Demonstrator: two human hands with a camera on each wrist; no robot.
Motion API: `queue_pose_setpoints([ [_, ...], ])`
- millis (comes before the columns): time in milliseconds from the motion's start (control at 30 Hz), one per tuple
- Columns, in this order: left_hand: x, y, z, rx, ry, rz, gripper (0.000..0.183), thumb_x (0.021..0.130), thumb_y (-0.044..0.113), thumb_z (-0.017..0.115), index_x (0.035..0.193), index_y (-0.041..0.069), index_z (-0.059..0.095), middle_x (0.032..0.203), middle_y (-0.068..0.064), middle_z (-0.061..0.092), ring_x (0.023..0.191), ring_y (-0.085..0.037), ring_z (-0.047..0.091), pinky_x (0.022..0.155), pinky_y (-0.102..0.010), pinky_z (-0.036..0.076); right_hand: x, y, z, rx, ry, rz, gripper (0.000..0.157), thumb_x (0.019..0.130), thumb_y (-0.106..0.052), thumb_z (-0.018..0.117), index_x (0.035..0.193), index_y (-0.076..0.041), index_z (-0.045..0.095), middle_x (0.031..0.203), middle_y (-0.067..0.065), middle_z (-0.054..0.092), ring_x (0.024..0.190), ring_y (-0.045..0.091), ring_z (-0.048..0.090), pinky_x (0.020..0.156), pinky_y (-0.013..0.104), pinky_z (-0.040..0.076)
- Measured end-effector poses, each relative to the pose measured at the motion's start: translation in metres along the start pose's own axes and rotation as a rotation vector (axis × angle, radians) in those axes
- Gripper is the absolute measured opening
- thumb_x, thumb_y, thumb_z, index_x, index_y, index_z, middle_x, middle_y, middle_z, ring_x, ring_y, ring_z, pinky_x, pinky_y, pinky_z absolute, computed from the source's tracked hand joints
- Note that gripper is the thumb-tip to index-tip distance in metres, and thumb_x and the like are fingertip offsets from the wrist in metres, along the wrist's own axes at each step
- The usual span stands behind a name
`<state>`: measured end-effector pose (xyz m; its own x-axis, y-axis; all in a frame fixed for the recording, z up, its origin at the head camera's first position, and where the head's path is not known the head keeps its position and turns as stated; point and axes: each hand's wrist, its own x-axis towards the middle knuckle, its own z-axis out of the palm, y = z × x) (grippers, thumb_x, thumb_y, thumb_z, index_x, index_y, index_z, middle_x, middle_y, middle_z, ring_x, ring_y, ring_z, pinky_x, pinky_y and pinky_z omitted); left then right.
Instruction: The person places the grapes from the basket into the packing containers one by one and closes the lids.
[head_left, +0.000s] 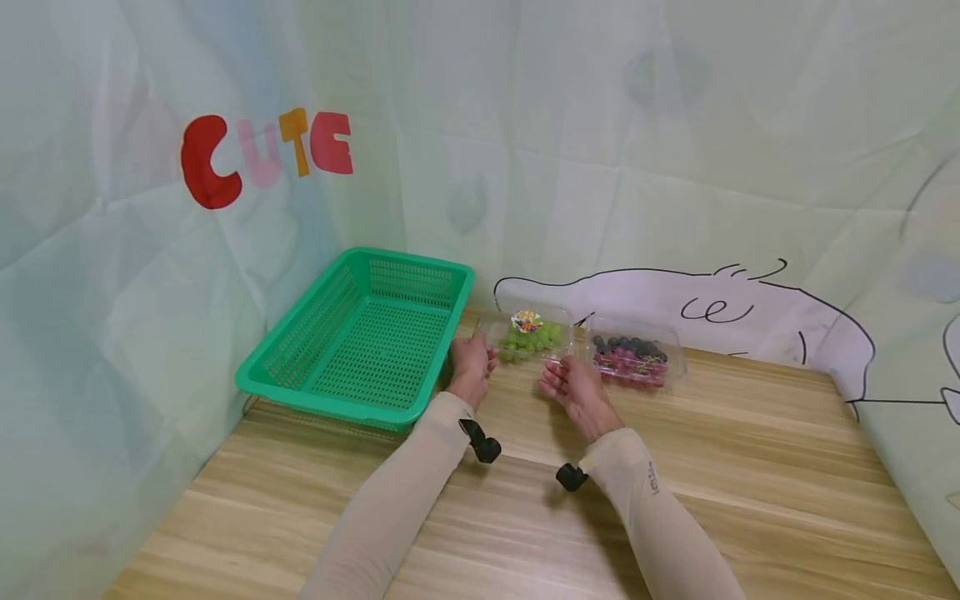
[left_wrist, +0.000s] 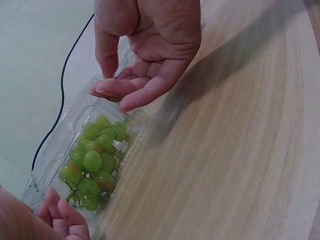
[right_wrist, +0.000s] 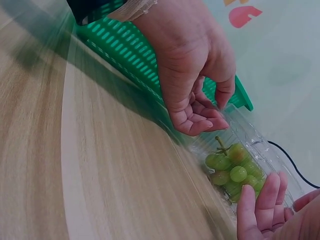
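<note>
A clear plastic box (head_left: pixel 561 315) with a round coloured sticker (head_left: pixel 527 322) stands near the back wall, green grapes (left_wrist: pixel 92 160) inside it. My left hand (head_left: pixel 471 363) is at its left end, fingers loosely bent beside the corner. At the right end is my right hand (head_left: pixel 577 389), palm turned inward, its fingers fairly straight near the box's front corner. In the right wrist view the left thumb and fingertips (right_wrist: pixel 217 123) lie right at the box's end. A second clear box (head_left: pixel 677 367) with dark and red grapes (head_left: pixel 630 363) is just beyond my right hand.
A green plastic basket (head_left: pixel 431 414) with slotted sides stands left of my left hand, its right rim close to that wrist. Cloth walls (head_left: pixel 637 167) with printed letters and a drawing rise behind and beside the wooden table (head_left: pixel 750 467).
</note>
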<state>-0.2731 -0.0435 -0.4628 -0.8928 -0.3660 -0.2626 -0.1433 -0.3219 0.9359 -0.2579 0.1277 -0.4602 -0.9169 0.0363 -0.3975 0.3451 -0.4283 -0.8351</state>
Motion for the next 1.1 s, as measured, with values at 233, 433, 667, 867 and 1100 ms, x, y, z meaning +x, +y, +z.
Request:
queue_pose_setpoints([
  [233,0.0002,0.0001,0.0009,-0.001,0.007,0.005,0.032,0.102,0.013,0.046,0.101,-0.014,0.063,0.078,-0.009,0.067,0.056,-0.009,0.054,0.047,-0.018,0.043,0.0017,0.0003,-0.0003,0.004,0.002,0.002,0.012,0.104,-0.007,0.042,0.113,-0.002,0.049,0.082,0.003,0.067,0.070,0.011,0.065,0.097,0.041,0.056],
  [433,-0.0006,-0.0002,0.0019,-0.002,0.031,0.001,0.032,0.101,0.013,0.047,0.104,-0.015,0.064,0.087,-0.017,0.070,0.056,-0.009,0.054,0.047,-0.019,0.042,-0.0001,0.0010,-0.0011,0.007,-0.002,0.005,0.011,0.104,-0.007,0.043,0.111,-0.002,0.050,0.085,0.004,0.066,0.071,0.012,0.065,0.096,0.040,0.057],
  [667,-0.0007,-0.0015,0.0022,-0.015,0.034,-0.021,0.034,0.100,0.014,0.048,0.108,-0.015,0.064,0.094,-0.021,0.072,0.060,-0.011,0.058,0.050,-0.021,0.046,0.0000,-0.0020,-0.0018,0.009,-0.015,0.026,0.009,0.104,-0.008,0.042,0.106,-0.003,0.049,0.087,0.005,0.066,0.073,0.013,0.064,0.100,0.043,0.055],
  [867,-0.0009,-0.0012,0.0026,-0.060,0.029,-0.048,0.030,0.100,0.015,0.049,0.104,-0.011,0.064,0.088,-0.018,0.070,0.065,-0.013,0.061,0.055,-0.023,0.052,-0.0013,-0.0028,-0.0028,0.018,-0.022,0.037,0.008,0.104,-0.008,0.042,0.102,-0.003,0.048,0.085,0.005,0.066,0.071,0.013,0.065,0.106,0.048,0.049],
  [1100,0.0004,0.0029,0.0033,-0.138,0.026,-0.074,0.023,0.101,0.012,0.049,0.082,0.004,0.058,0.085,-0.015,0.063,0.066,-0.015,0.064,0.057,-0.024,0.056,-0.0013,-0.0026,-0.0057,0.018,-0.047,0.040,0.008,0.105,-0.010,0.043,0.100,-0.005,0.048,0.088,0.005,0.067,0.071,0.012,0.065,0.107,0.050,0.048],
])
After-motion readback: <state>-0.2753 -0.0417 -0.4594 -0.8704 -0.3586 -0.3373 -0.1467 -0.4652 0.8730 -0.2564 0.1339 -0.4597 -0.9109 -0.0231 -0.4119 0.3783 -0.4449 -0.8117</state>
